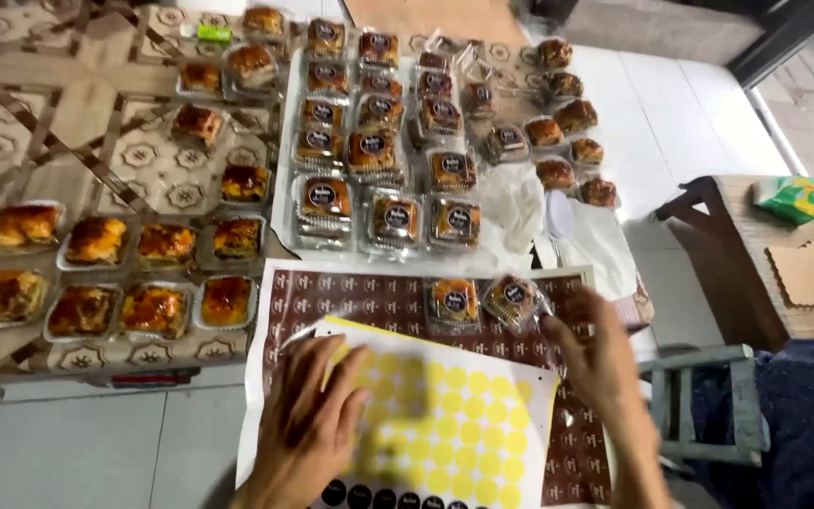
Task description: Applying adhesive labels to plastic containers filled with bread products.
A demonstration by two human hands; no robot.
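I see my left hand (308,424) pressed flat, fingers spread, on the yellow sticker sheet (454,424) at bottom centre. My right hand (600,353) is blurred; its grip I cannot tell. Two sealed pastry packs (482,300) sit just above; rows of boxed pastries (379,151) crowd the upper frame.

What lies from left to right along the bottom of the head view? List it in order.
Grey floor tiles → left hand → yellow sticker sheet → right hand → grey wooden stool → blue cloth.
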